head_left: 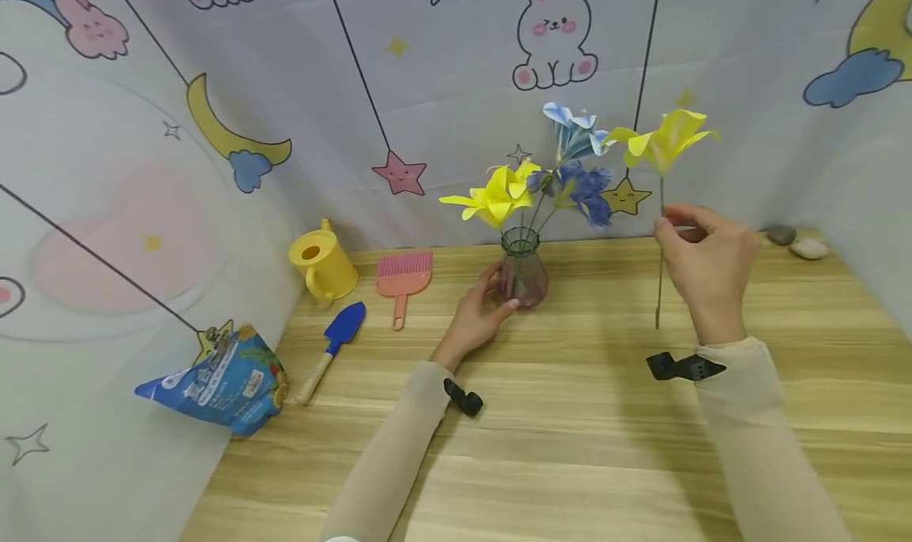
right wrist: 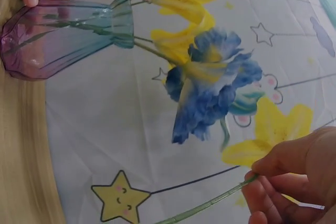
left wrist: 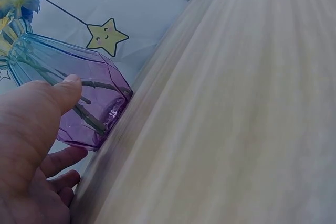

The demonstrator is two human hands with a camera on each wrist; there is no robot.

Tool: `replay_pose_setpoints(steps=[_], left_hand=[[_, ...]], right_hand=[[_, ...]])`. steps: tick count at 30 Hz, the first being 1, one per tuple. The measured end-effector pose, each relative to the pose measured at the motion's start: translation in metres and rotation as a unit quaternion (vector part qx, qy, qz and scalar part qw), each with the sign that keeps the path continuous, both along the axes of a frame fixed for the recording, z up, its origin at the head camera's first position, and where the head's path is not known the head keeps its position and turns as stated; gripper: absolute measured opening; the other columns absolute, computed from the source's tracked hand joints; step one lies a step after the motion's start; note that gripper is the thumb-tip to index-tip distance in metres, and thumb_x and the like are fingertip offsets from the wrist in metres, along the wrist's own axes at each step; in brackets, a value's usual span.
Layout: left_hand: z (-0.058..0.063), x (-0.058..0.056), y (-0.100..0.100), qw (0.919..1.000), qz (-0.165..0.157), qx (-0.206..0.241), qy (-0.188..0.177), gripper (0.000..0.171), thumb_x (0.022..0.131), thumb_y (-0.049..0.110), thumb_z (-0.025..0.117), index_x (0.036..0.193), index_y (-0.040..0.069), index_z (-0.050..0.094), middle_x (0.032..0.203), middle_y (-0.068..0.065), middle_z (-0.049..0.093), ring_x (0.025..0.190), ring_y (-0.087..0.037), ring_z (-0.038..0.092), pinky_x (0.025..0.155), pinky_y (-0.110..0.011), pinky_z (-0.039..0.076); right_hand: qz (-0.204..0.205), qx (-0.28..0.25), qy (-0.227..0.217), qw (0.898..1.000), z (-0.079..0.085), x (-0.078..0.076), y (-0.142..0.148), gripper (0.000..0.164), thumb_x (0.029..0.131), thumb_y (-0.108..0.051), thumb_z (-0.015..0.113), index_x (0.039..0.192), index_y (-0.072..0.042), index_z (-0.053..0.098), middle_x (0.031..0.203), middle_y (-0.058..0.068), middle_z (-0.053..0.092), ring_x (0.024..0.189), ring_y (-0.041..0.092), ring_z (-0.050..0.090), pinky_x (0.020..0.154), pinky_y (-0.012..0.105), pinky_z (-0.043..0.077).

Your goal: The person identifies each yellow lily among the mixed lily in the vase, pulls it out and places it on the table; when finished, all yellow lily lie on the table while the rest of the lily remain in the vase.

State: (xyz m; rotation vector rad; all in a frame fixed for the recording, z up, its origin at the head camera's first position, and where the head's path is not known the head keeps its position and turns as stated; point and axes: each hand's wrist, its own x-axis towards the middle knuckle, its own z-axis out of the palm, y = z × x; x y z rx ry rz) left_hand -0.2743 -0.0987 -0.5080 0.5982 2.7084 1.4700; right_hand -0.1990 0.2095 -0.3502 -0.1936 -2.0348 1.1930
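Note:
A glass vase (head_left: 523,277), teal at the neck and purple at the base, stands on the table near the back wall. My left hand (head_left: 476,318) holds it low on its left side, the thumb (left wrist: 67,92) against the glass. Inside are a yellow lily (head_left: 499,196), a ruffled blue flower (head_left: 580,190) and a light blue flower (head_left: 572,133); their stems show through the glass. To the right, my right hand (head_left: 712,257) pinches the green stem (right wrist: 210,203) of another yellow lily (head_left: 666,141), upright with the bloom above the fingers. The stem's lower end hangs below the hand.
On the left stand a yellow watering can (head_left: 324,265), a pink rake-like toy (head_left: 404,281), a blue toy trowel (head_left: 343,328) and a clipped blue bag (head_left: 235,384). Two stones (head_left: 808,248) lie at the back right. A patterned cloth wall (head_left: 456,99) rises behind the table (head_left: 541,447).

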Motion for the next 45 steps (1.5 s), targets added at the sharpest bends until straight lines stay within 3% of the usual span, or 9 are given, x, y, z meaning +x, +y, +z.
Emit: replay_pose_setpoints(steps=[2, 4, 7, 10, 14, 18, 21, 33, 45], left_hand=[[-0.001, 0.000, 0.001, 1.0000, 0.000, 0.000, 0.001, 0.081, 0.103, 0.037, 0.073, 0.171, 0.030, 0.029, 0.161, -0.016, 0.057, 0.152, -0.034, 0.053, 0.129, -0.059, 0.036], [-0.002, 0.000, 0.001, 1.0000, 0.001, -0.003, 0.001, 0.082, 0.103, 0.037, 0.074, 0.171, 0.028, 0.029, 0.160, -0.017, 0.058, 0.152, -0.034, 0.054, 0.129, -0.059, 0.036], [-0.004, 0.000, 0.001, 1.0000, 0.001, -0.008, 0.001, 0.082, 0.103, 0.037, 0.073, 0.171, 0.028, 0.028, 0.160, -0.016, 0.058, 0.150, -0.033, 0.055, 0.129, -0.058, 0.037], [-0.003, 0.001, 0.001, 1.0000, 0.000, -0.007, 0.000, 0.081, 0.103, 0.037, 0.073, 0.171, 0.032, 0.028, 0.160, -0.016, 0.058, 0.150, -0.033, 0.055, 0.128, -0.058, 0.037], [-0.001, 0.001, 0.001, 1.0000, -0.001, -0.003, 0.002, 0.080, 0.103, 0.037, 0.073, 0.170, 0.032, 0.029, 0.160, -0.017, 0.058, 0.150, -0.034, 0.055, 0.128, -0.059, 0.038], [0.000, 0.001, 0.000, 1.0000, 0.000, 0.000, 0.004, 0.080, 0.103, 0.036, 0.073, 0.171, 0.028, 0.030, 0.159, -0.018, 0.058, 0.150, -0.036, 0.055, 0.127, -0.061, 0.038], [0.000, 0.001, 0.000, 1.0000, 0.001, 0.003, 0.003, 0.080, 0.104, 0.037, 0.072, 0.171, 0.027, 0.030, 0.159, -0.018, 0.059, 0.149, -0.036, 0.055, 0.126, -0.062, 0.039], [0.001, 0.002, 0.001, 1.0000, 0.000, 0.003, -0.005, 0.080, 0.103, 0.037, 0.073, 0.170, 0.035, 0.030, 0.160, -0.016, 0.058, 0.152, -0.035, 0.052, 0.129, -0.060, 0.036], [0.002, 0.003, 0.001, 1.0000, 0.001, 0.003, -0.004, 0.080, 0.103, 0.038, 0.073, 0.170, 0.033, 0.029, 0.161, -0.016, 0.057, 0.152, -0.033, 0.053, 0.128, -0.060, 0.036]], right_hand=[[-0.001, 0.002, -0.029, 1.000, -0.002, -0.002, 0.005, 0.022, 0.093, -0.017, 0.077, 0.110, -0.005, 0.086, 0.101, 0.015, 0.084, 0.065, -0.022, 0.056, 0.065, 0.003, 0.045], [-0.001, 0.003, -0.054, 0.999, -0.004, -0.004, 0.009, 0.023, 0.093, -0.018, 0.077, 0.109, -0.005, 0.086, 0.087, -0.008, 0.083, 0.063, -0.023, 0.055, 0.065, 0.005, 0.044], [0.001, -0.004, -0.098, 0.995, -0.008, -0.006, 0.015, 0.025, 0.093, -0.020, 0.077, 0.111, -0.005, 0.085, 0.070, -0.040, 0.064, 0.061, -0.023, 0.053, 0.062, 0.010, 0.042], [0.004, -0.014, -0.149, 0.989, -0.010, -0.009, 0.021, 0.029, 0.094, -0.023, 0.075, 0.115, -0.006, 0.084, 0.062, -0.050, 0.048, 0.062, -0.021, 0.053, 0.066, 0.015, 0.042], [0.010, 0.001, -0.224, 0.975, -0.014, -0.015, 0.029, 0.033, 0.095, -0.026, 0.072, 0.119, -0.007, 0.082, 0.063, -0.039, 0.055, 0.067, -0.011, 0.054, 0.069, 0.019, 0.044], [0.019, 0.046, -0.264, 0.963, -0.026, -0.024, 0.033, 0.032, 0.096, -0.026, 0.070, 0.116, -0.005, 0.082, 0.083, 0.001, 0.079, 0.078, 0.012, 0.063, 0.071, 0.026, 0.045], [0.024, 0.062, -0.275, 0.959, -0.039, -0.030, 0.034, 0.030, 0.095, -0.023, 0.069, 0.111, -0.002, 0.082, 0.105, 0.021, 0.081, 0.093, 0.031, 0.066, 0.078, 0.030, 0.042], [0.032, 0.061, -0.346, 0.936, -0.089, -0.042, 0.023, 0.033, 0.096, -0.023, 0.064, 0.117, -0.002, 0.078, 0.130, 0.028, 0.072, 0.123, 0.051, 0.059, 0.085, 0.058, 0.054], [0.040, 0.084, -0.273, 0.958, -0.113, -0.049, 0.014, 0.031, 0.094, -0.018, 0.068, 0.113, 0.004, 0.079, 0.112, 0.029, 0.078, 0.114, 0.055, 0.064, 0.105, 0.064, 0.041]])
